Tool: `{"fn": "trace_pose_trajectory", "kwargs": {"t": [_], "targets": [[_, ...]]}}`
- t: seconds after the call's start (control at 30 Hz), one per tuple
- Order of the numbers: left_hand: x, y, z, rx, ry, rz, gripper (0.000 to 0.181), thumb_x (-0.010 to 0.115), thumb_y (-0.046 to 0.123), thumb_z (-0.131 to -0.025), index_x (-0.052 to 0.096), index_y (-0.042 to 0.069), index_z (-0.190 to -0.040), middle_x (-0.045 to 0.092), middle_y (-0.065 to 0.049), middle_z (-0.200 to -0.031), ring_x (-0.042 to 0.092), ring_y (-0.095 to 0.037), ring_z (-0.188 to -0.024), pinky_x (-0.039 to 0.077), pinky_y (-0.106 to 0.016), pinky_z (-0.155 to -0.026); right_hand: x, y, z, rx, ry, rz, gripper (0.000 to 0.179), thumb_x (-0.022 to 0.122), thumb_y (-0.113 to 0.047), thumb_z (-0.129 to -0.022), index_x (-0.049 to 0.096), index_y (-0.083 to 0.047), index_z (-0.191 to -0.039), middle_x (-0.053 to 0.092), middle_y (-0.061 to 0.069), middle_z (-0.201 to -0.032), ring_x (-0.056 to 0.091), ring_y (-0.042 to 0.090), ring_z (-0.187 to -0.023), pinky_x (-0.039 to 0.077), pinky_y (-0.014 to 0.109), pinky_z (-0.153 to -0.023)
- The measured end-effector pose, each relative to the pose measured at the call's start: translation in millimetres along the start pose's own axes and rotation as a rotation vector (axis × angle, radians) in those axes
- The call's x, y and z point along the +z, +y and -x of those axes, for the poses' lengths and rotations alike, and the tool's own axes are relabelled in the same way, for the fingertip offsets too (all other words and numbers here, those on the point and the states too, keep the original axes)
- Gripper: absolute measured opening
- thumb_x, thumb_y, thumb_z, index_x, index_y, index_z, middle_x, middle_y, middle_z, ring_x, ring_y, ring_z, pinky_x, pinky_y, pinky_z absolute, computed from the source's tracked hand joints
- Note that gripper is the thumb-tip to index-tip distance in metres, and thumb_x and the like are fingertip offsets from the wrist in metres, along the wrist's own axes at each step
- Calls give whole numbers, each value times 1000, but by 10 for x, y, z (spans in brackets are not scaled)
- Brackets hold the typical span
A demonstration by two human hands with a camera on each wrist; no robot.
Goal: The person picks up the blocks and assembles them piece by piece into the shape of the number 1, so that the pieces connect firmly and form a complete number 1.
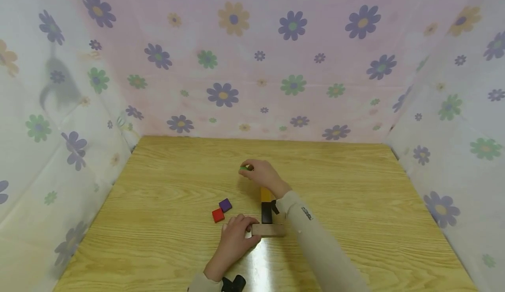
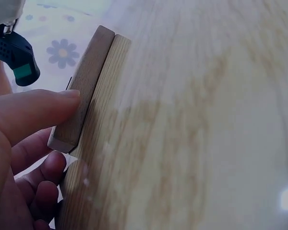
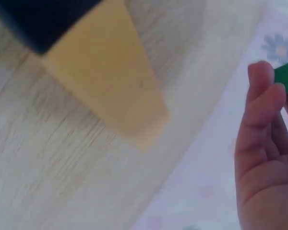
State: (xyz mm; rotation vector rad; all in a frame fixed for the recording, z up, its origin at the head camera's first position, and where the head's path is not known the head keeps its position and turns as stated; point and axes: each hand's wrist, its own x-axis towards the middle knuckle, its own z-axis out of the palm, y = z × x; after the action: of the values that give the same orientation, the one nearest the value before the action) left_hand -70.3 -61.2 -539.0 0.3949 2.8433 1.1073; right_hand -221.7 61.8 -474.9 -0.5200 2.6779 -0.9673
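Observation:
My left hand (image 1: pixel 235 236) grips the left end of a plain wooden block (image 1: pixel 271 230) lying crosswise on the table. In the left wrist view the thumb presses on this wooden block (image 2: pixel 89 91), with fingers on its far side. A black block (image 1: pixel 266 214) extends away from its back edge, and a yellow block (image 1: pixel 265 195) continues the line, partly covered by my right wrist. Above and beyond the yellow block, my right hand (image 1: pixel 263 176) pinches a small green block (image 1: pixel 243 168). The right wrist view shows the green block (image 3: pixel 286 76) between fingertips, cut off by the frame edge.
A red square block (image 1: pixel 218 215) and a purple square block (image 1: pixel 225 205) lie corner to corner on the wooden table (image 1: pixel 158 186), left of the line. Flower-printed cloth (image 1: pixel 252 73) hangs behind and along both sides of the table.

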Motion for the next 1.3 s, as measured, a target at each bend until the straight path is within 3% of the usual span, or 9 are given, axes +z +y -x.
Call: {"fn": "trace_pose_trajectory", "kwargs": {"t": [0.1, 0.4, 0.6, 0.7, 0.83, 1.3], "targets": [[-5, -3, 5, 4, 11, -1, 28, 67, 35, -73, 62, 26, -98, 43, 11, -74, 35, -9, -72, 20, -30, -59, -69, 99, -20, 39, 40, -117, 37, 55, -36, -87, 57, -15, -118, 58, 2, -100, 61, 21, -78, 47, 29, -62], [51, -20, 1, 15, 20, -21, 30, 68, 39, -71, 62, 28, -98, 42, 13, -74, 34, -8, -71, 20, -29, -59, -144, 504, -68, 188, 103, -267, 36, 51, -27, -90, 52, -11, -122, 53, 7, -109, 59, 16, -77, 49, 29, -66], [71, -25, 8, 30, 24, -25, 30, 68, 42, -71, 61, 29, -97, 41, 14, -74, 33, -7, -70, 20, -28, -59, -190, 629, -39, 232, 141, -135, 34, 51, -27, -89, 54, -11, -119, 58, 10, -106, 56, 22, -83, 45, 37, -74], [76, -29, 10, 31, 16, -32, 31, 68, 43, -71, 61, 29, -98, 41, 14, -74, 33, -7, -70, 20, -28, -59, -182, 662, -30, 211, 133, -71, 34, 54, -26, -88, 55, -8, -117, 56, 12, -111, 55, 24, -92, 44, 39, -78], [85, -23, 6, 32, 6, -36, 31, 68, 43, -71, 61, 29, -97, 41, 14, -74, 34, -7, -71, 20, -28, -60, -153, 699, -34, 192, 104, -21, 33, 58, -24, -86, 58, -8, -114, 58, 11, -103, 54, 24, -87, 44, 38, -75], [51, -52, -8, 6, 22, -47, 29, 68, 43, -72, 60, 29, -96, 40, 13, -73, 31, -7, -68, 19, -28, -58, -96, 724, -101, 98, 42, -23, 27, 55, -22, -89, 59, -10, -112, 57, 12, -108, 53, 27, -96, 42, 42, -81]]}}
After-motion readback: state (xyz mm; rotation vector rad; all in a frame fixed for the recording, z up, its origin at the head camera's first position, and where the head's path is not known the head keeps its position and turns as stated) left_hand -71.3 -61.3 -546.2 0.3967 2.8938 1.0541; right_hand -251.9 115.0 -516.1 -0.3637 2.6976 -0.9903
